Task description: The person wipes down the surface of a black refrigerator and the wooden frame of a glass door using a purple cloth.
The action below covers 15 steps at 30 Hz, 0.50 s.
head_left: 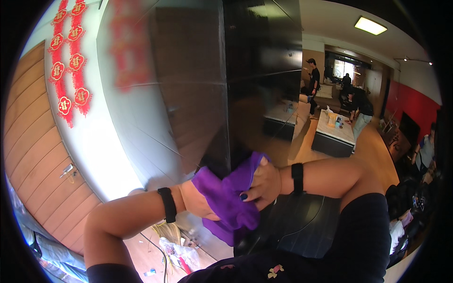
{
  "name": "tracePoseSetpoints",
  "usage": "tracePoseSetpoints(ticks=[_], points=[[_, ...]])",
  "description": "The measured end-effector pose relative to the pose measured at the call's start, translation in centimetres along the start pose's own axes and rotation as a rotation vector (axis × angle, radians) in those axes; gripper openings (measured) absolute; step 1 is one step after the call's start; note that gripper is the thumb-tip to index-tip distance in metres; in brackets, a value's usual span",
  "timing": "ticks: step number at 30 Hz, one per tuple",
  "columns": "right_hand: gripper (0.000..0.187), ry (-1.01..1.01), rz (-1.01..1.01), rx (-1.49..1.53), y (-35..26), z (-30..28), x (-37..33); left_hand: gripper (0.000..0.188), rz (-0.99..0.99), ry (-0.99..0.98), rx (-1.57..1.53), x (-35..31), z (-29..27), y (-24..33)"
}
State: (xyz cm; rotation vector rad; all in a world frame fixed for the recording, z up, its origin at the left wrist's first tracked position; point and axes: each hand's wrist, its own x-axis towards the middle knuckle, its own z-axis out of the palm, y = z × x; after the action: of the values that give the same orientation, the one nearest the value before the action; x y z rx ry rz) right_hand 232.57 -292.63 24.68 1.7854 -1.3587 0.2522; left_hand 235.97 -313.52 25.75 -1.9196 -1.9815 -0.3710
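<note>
A purple cloth (226,198) is wrapped over the vertical corner edge of a glossy dark tiled pillar (264,61), low in front of me. My right hand (265,185) grips the cloth from the right, fingers bent into it; a dark-painted nail shows. On the other side, my left hand (194,200) holds the cloth against the left face, its fingers largely hidden under the folds. Both wrists carry black straps. The pillar's paler left face (155,94) mirrors the red hangings.
Red hanging decorations (66,61) line the wall beside a brown wooden door (47,141). Below lie a straw broom (167,232), clear plastic (181,252) and a dark cable (158,247). Several people are at the right, one bending over a light-topped table (336,127).
</note>
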Motion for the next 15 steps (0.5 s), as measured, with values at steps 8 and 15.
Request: tracePoseSetpoints(ticks=[8, 15], points=[[0.065, 0.034, 0.104, -0.438, 8.2, -7.4, 7.4, 0.038, -0.091, 0.173, 0.628, 2.3, -6.5, 0.6], [0.057, 0.12, 0.23, -0.254, 11.9, -11.9, 12.4, 0.057, 0.084, 0.378, 0.991, 7.3, -16.7, 1.6]])
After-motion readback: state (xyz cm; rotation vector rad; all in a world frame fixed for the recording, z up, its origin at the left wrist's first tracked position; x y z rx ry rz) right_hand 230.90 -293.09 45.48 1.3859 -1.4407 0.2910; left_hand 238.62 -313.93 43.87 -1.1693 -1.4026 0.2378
